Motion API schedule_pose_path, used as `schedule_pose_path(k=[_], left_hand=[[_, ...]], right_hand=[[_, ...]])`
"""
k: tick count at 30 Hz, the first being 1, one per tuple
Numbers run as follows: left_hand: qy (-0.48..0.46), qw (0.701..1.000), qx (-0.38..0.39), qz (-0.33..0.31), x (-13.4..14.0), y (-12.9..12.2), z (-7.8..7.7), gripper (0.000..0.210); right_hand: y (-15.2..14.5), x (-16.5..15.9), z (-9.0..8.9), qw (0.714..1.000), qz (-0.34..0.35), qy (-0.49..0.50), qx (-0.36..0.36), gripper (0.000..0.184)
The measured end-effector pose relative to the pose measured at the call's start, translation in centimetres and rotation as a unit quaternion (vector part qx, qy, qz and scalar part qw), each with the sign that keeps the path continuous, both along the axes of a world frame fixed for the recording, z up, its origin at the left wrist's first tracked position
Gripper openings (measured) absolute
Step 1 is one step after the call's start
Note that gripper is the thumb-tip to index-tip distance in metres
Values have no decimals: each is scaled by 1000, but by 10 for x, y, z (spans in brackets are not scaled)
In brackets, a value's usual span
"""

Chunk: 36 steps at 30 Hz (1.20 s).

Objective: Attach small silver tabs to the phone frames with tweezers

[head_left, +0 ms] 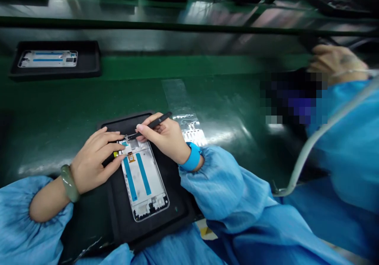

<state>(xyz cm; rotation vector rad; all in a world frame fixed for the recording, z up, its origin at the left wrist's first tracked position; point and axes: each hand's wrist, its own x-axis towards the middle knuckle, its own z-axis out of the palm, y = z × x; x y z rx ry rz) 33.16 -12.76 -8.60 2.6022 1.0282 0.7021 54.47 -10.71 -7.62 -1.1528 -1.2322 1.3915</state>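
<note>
A silver phone frame (149, 170) with two blue strips and a small orange flex cable (131, 158) lies in a black foam tray (180, 198) in front of me. My left hand (97, 158) rests its outstretched, spread fingers along the frame's upper left edge. Between the thumb and fingers of my right hand (166, 137) is a slim black tool that looks like tweezers (158, 121). Its tip points down at the top end of the frame, close to my left fingertips. Whatever the tip touches is too small to make out.
Just right of the tray, a clear plastic strip with small white parts (194, 135) lies on the green bench (231, 107). Another black tray (89, 66) with a phone frame (47, 58) stands at the back left. A co-worker's hand (340, 64) and blue sleeve are at the right.
</note>
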Motion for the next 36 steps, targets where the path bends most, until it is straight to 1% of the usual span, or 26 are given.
schedule_pose_path(k=[4,7,20,31,36], left_hand=[[4,1000,-9,9,0,0,-1,23],[8,1000,-17,16,1,-1,1,22],[18,1000,-11,15,1,-2,4,20],[20,1000,-10,15,1,-2,5,19],[27,1000,-10,6,0,-1,5,20]], right_hand=[[-4,1,0,998,0,-59,27,24],[-5,2,2,996,1,-80,36,24],[-9,0,3,995,-4,-93,47,19],[-8,0,1,993,-5,-99,66,19],[-7,1,1,990,-8,-117,85,21]])
